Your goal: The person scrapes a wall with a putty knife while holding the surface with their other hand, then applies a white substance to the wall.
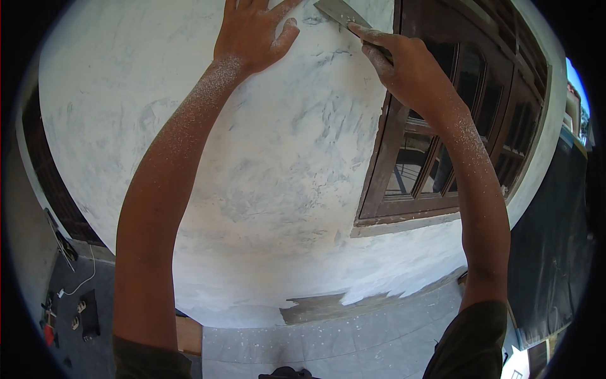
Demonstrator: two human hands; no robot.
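My right hand [413, 72] is closed round a putty knife [339, 12], its flat metal blade pointing up and left against the wall [297, 164]. The wall is coated in white filler with grey smears and patches. My left hand [254, 36] lies on the wall to the left of the blade, fingers stretched and thumb apart, with nothing in it. The top edge of the view cuts off its fingertips. White dust covers both hands and forearms.
Close by my right arm is a brown wooden window [407, 170] with glass panes. Grey tiles [328, 347] with white specks lie below, beside a bare strip [334, 306] at the wall's base. A white cable [85, 287] and sandals [79, 314] are at lower left; a dark sheet [546, 252] hangs at right.
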